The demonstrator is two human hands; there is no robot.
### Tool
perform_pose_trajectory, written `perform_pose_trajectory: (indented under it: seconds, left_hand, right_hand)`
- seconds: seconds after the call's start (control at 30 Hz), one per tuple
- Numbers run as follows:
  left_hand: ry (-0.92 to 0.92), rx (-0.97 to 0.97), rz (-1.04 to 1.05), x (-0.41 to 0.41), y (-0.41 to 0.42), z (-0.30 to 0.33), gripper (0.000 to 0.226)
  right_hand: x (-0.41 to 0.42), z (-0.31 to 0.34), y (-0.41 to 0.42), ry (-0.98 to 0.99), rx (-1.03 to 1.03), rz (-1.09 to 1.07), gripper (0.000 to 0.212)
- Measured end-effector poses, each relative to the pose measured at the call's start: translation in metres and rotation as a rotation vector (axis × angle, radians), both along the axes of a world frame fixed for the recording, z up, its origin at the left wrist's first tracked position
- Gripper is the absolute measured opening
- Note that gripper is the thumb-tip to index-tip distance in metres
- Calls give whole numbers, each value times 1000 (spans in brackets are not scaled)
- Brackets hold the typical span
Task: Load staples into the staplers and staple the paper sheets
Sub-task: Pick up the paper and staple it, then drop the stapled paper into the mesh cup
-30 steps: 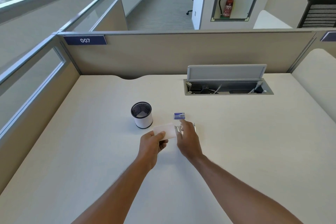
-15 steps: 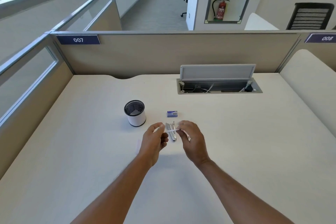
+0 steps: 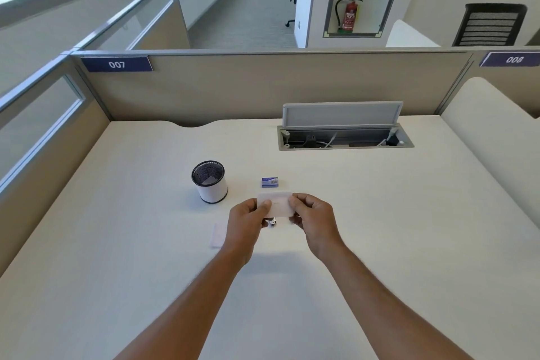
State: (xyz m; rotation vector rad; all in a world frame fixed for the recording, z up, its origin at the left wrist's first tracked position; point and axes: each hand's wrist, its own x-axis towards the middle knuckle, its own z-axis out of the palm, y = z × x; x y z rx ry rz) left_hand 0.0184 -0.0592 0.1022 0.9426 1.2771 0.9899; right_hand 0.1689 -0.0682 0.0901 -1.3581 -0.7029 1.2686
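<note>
A small white paper sheet [image 3: 277, 205] is held flat above the desk between both hands. My left hand [image 3: 247, 221] pinches its left edge and my right hand [image 3: 314, 218] pinches its right edge. Under the paper, a bit of a metal stapler [image 3: 272, 223] shows on the desk between the hands; most of it is hidden. A small blue staple box [image 3: 269, 182] lies just beyond the paper. Another white paper slip [image 3: 218, 234] lies on the desk left of my left wrist.
A mesh pen cup [image 3: 209, 181] with a white sleeve stands left of the staple box. An open cable hatch [image 3: 344, 137] is set in the desk [image 3: 380, 228] at the back right. Partition walls [image 3: 263, 85] close off the back and left.
The stapler that my hands held half a second ago now lies on the desk. Both hands now hold a paper sheet up between them.
</note>
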Motion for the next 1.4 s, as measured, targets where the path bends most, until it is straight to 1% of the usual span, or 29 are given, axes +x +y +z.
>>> perform_pose_trajectory:
  seconds: [0.17, 0.3, 0.37, 0.5, 0.6, 0.77, 0.93, 1.03, 1.1, 1.13, 1.2, 1.27, 1.3, 1.37, 1.4]
  left_hand:
    - [-62, -13, -5, 4, -1, 2, 18]
    - [-66, -7, -2, 5, 0, 2, 19]
    - [-63, 0, -5, 4, 0, 1, 20]
    - [-47, 20, -30, 5, 0, -2, 20]
    - [-50, 22, -35, 5, 0, -5, 18]
    - [-43, 28, -37, 5, 3, -8, 13]
    - [57, 36, -3, 1, 12, -17, 9]
    - [187, 59, 30, -6, 23, -23, 8]
    - [310, 82, 71, -15, 35, -25, 12]
    - [378, 92, 93, -21, 42, -25, 14]
    - [544, 129, 136, -37, 59, -24, 19]
    - [696, 182, 190, -56, 76, -18, 12]
    - [742, 215, 215, -64, 84, -13, 8]
    - [813, 276, 252, -77, 99, -2, 15]
    - [863, 301, 252, -84, 106, 2, 17]
  right_hand:
    - [4, -1, 0, 42, -17, 0, 11]
    - [4, 1, -1, 70, -20, 5, 11]
    - [4, 3, -2, 79, -25, 41, 12]
    - [1, 8, -5, 9, -50, 180, 12]
    - [-3, 9, -5, -42, -40, 175, 13]
    - [-6, 10, -2, -30, -45, 159, 13]
    - [-9, 6, 5, -44, -87, 172, 13]
    - [-12, -2, 13, -74, -137, 163, 17]
    - [-12, -13, 18, -194, -173, 165, 25]
    - [-11, -20, 19, -320, -184, 190, 27]
    - [-7, -33, 19, -688, -184, 324, 24]
    - [-6, -49, 14, -1024, -184, 485, 17]
    - [-6, -57, 10, -1149, -194, 540, 15]
    - [-8, -67, 3, -1342, -187, 590, 15]
    - [-10, -71, 0, -1393, -179, 595, 16]
